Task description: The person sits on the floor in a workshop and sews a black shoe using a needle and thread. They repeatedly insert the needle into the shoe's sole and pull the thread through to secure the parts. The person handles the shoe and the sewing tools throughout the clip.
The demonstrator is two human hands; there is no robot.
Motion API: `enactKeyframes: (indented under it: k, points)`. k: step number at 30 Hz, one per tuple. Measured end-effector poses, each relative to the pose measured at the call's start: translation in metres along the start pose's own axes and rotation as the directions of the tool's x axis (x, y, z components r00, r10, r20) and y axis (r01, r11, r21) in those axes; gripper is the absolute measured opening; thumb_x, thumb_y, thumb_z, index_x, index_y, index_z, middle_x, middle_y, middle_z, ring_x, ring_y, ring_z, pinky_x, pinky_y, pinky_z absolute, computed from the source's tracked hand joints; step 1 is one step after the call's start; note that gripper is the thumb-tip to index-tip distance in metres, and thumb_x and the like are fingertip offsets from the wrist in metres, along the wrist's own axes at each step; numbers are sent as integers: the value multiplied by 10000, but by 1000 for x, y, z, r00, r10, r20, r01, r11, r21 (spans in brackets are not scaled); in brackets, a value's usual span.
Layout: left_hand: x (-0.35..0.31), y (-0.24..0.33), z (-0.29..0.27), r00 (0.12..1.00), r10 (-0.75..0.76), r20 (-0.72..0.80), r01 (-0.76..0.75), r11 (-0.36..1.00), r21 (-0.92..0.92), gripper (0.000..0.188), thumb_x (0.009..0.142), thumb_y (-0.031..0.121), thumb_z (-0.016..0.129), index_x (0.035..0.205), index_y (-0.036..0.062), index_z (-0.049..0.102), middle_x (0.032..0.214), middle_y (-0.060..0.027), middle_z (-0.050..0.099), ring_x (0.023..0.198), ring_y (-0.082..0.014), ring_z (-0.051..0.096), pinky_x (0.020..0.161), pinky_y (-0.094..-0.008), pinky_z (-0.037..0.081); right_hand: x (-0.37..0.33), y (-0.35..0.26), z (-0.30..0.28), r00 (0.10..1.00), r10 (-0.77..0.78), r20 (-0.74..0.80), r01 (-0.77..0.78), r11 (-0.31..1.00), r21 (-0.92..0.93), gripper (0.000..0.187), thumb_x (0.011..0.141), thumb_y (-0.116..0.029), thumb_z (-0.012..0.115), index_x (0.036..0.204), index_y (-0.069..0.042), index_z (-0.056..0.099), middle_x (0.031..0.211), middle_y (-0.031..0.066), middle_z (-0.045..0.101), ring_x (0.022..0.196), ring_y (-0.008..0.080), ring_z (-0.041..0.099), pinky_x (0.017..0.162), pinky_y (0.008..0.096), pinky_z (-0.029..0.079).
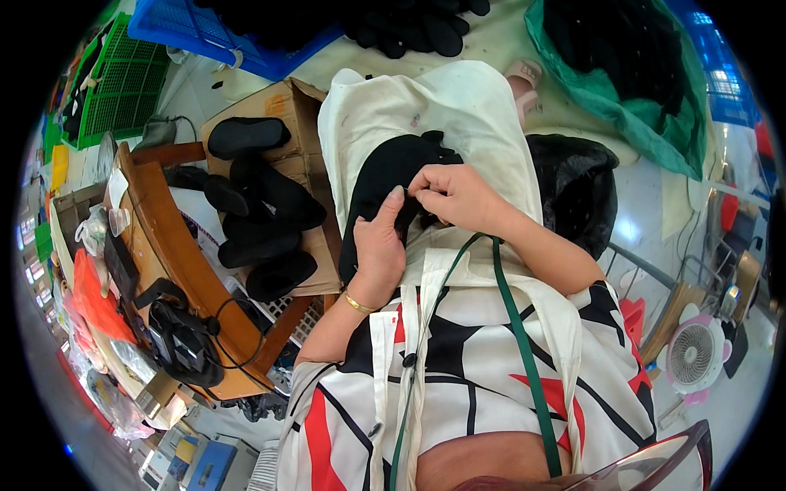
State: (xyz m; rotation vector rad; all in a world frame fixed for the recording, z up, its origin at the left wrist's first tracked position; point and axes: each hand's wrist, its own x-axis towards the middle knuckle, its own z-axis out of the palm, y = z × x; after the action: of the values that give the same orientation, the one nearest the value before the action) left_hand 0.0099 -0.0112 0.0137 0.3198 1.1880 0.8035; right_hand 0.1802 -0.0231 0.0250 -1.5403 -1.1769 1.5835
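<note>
- A black piece, soft-looking and rounded, lies across a white apron on a seated worker's lap, nearer the apron's left edge than its right.
- The left hand grips the piece, thumb on top, fingers mostly hidden; a loosened hold could let it slip toward that left edge.
- The right hand pinches, thumb and forefinger closed, just beside the left thumb; whether on the piece's edge or something finer, it is too small to tell. Should the pinch be on something sharp, a slip could catch that thumb.
- A green cord hangs down the worker's front, its bend near the right wrist, where it could snag if the forearm drops.
- Black shoes crowd a cardboard box, one at its near edge; a bump from the left elbow could tip that one off.
</note>
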Motion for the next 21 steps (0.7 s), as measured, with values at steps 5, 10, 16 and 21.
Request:
enactKeyframes:
  k: [5,10,16,21]
  points:
    - [-3,-1,5,997,46,60,-46,999,8,242,874,137,748,1059,8,661,1025,-52,691,906,-118,650,799,-261,510,-4,9,3,993,-115,-36,113,993,-45,104,927,-115,577,965,-19,592,687,6,571,578,60,478,551,240,420]
    - [6,-5,-5,1000,-1,-25,1,1000,8,174,884,147,718,1033,66,674,989,-5,695,884,-104,657,756,-262,521,-5,18,6,984,-167,-66,163,985,-55,126,935,-132,581,1001,-26,593,730,11,589,623,76,499,587,252,434]
    - [3,2,5,1000,13,18,-12,998,-54,162,859,128,752,950,35,656,930,-16,673,827,-93,625,769,-252,494,-9,21,6,981,-180,-74,174,982,-76,144,928,-108,580,1048,-32,606,790,40,618,671,99,541,631,266,459]
    - [3,3,5,1000,2,7,-2,998,-56,109,865,108,734,929,43,673,921,-10,682,831,-95,631,775,-252,497,-9,24,6,975,-210,-69,203,975,-96,158,922,-86,575,1068,-37,610,821,50,626,687,124,555,652,273,469]
